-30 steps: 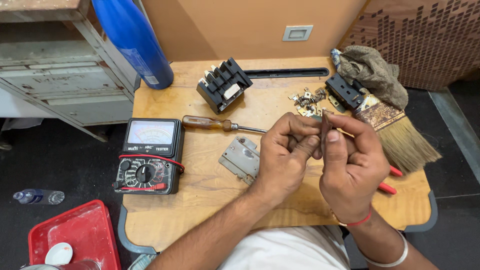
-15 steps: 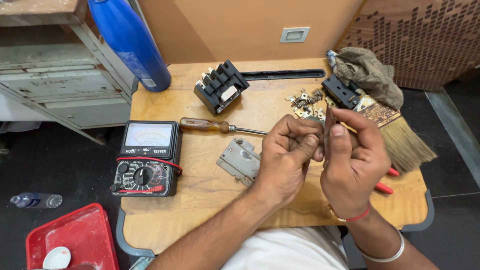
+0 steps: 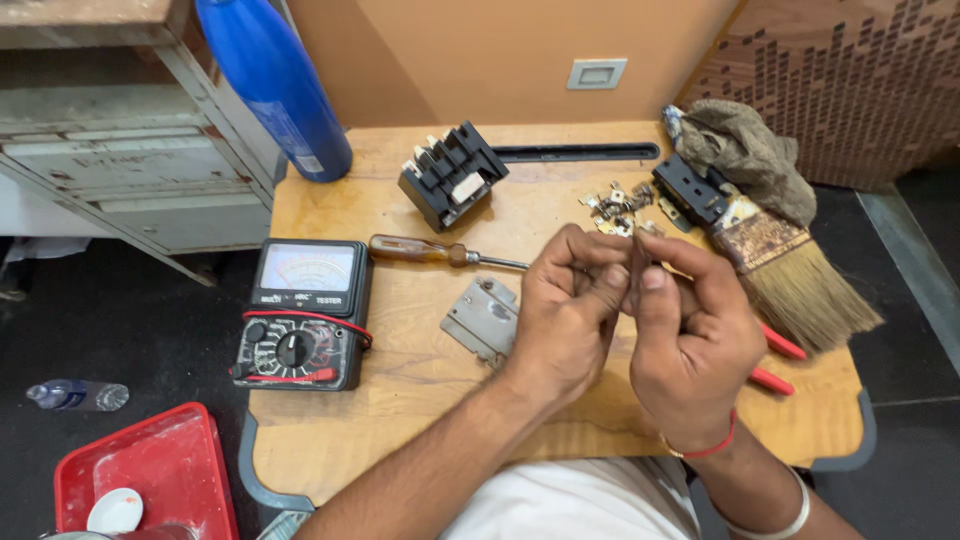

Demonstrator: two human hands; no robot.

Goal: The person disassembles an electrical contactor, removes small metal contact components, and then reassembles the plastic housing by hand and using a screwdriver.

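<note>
Wooden table (image 3: pixel 400 400) is bearing both hands at its middle: the left hand (image 3: pixel 565 315) and right hand (image 3: pixel 690 335) are pinching a small dark metal part (image 3: pixel 634 268) between meeting fingertips. Left of them is lying a grey plate (image 3: pixel 480 318), further left a black meter (image 3: pixel 303 315). Since earlier, the grip is staying unchanged.

A tall blue plastic bottle (image 3: pixel 275 85) stands on the pale wooden tabletop (image 3: pixel 420 370). The boxy black multimeter (image 3: pixel 303 315) carries red leads; the amber-handled screwdriver (image 3: pixel 440 252) and tan-bristled brush (image 3: pixel 790 275) lie nearby.
</note>
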